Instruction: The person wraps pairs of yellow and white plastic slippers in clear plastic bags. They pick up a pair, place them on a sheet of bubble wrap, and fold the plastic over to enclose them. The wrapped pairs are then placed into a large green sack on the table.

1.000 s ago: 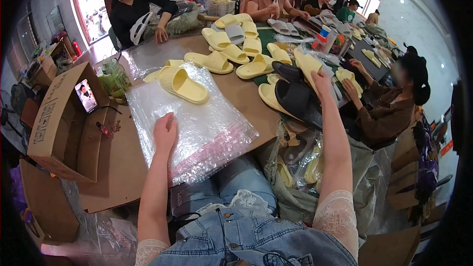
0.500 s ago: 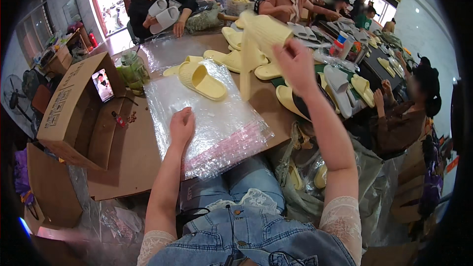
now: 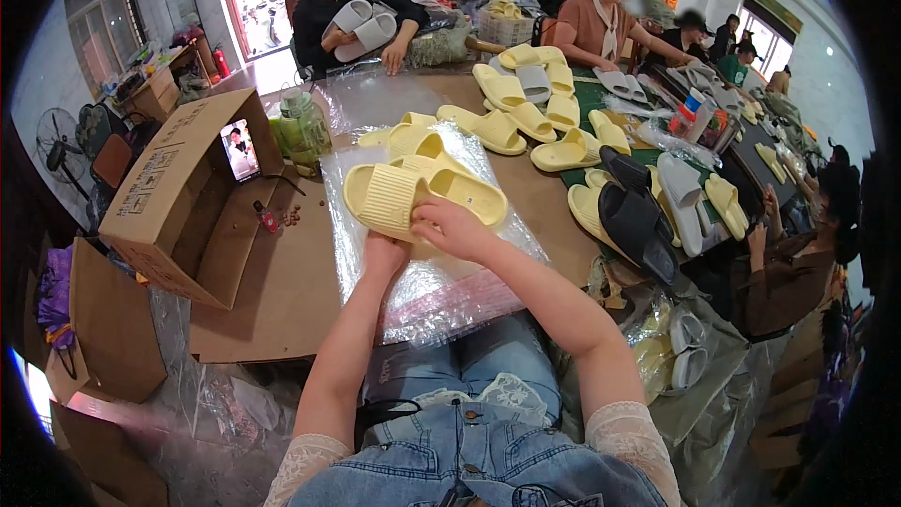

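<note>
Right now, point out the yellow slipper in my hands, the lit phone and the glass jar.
Yellow slipper [image 3: 380, 195]: head view, on its ridged strap.
Phone [image 3: 240, 150]: head view, on its lit screen.
Glass jar [image 3: 302, 134]: head view, on its greenish side.

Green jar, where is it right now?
In the head view, the green jar stands on the table left of centre, just right of the phone and left of the clear plastic sheets.

A pale yellow slipper [image 3: 380, 193], its wide strap ribbed, sits strap side up over the left hand [image 3: 386, 257], left of the right hand [image 3: 454, 227], which partly hides it.
</note>
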### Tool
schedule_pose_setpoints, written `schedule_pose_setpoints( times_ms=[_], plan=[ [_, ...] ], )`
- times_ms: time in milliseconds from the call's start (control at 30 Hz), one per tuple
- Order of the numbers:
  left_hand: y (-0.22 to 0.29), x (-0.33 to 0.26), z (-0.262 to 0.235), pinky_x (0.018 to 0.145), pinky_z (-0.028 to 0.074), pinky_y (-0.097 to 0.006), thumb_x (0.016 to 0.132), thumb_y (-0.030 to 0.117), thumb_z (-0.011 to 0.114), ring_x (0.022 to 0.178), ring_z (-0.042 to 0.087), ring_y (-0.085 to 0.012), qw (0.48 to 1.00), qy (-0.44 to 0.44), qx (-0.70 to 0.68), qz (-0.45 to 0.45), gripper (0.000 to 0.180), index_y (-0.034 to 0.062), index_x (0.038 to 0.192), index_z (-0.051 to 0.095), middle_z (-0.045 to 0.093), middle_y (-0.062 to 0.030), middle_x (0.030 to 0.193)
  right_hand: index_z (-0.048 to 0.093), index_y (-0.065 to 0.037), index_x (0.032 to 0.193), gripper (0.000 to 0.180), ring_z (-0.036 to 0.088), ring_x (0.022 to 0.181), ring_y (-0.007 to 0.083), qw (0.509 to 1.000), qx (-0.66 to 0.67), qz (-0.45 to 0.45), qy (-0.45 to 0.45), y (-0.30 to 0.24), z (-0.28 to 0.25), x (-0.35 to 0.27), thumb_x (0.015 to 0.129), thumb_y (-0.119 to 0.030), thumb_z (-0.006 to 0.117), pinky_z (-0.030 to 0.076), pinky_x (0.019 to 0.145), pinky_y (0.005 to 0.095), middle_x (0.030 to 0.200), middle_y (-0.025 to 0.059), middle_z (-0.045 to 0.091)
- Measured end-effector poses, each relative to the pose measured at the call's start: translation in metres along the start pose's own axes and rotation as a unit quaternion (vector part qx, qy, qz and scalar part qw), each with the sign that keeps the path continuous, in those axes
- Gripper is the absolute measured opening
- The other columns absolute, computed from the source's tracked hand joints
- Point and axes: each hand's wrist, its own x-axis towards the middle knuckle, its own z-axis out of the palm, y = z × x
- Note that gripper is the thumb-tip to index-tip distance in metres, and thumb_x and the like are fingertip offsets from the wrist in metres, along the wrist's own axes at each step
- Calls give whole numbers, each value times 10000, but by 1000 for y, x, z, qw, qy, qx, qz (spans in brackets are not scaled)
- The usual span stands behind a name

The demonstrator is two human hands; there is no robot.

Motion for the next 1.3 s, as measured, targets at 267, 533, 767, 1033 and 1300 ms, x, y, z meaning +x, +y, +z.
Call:
schedule_pose_setpoints(
  times_ms=[267,533,767,1033,1300],
  plan=[
    [5,2,3,1028,453,-370,862,239,734,1248,543,-261,999,-29,-17,-13,563,101,1368,530,569,-125,1357,645,-52,1141,478,622,1017,377,973,-104,196,-64,63,6,6,790,-372,696,502,873,414,1117,163,658],
    [-33,8,6,1019,448,-393,880,321,679,1251,533,-311,992,-42,103,59,538,88,1348,547,579,-146,1332,683,20,1069,429,663,833,237,943,50,319,-78,46,29,34,833,-338,701,515,767,351,933,167,709],
    [4,5,1,869,493,-455,827,150,644,971,595,-403,999,-35,13,7,269,46,1070,696,674,-205,1039,702,45,983,271,652,757,174,939,175,254,150,33,29,-10,912,-207,630,502,688,316,857,141,718],
    [12,1,-1,878,483,-448,807,188,645,1003,609,-386,999,-9,-47,18,303,67,1080,698,688,-184,1006,622,64,1114,328,615,869,121,903,344,212,145,-63,-26,-46,984,-231,558,483,728,301,965,130,698],
    [29,3,-7,874,488,-442,819,214,665,995,613,-379,997,-63,-34,-26,276,48,1035,710,686,-206,1005,644,25,912,279,649,835,403,950,-25,302,70,-13,-29,-55,906,-254,627,504,748,457,882,250,674]
  ],
)
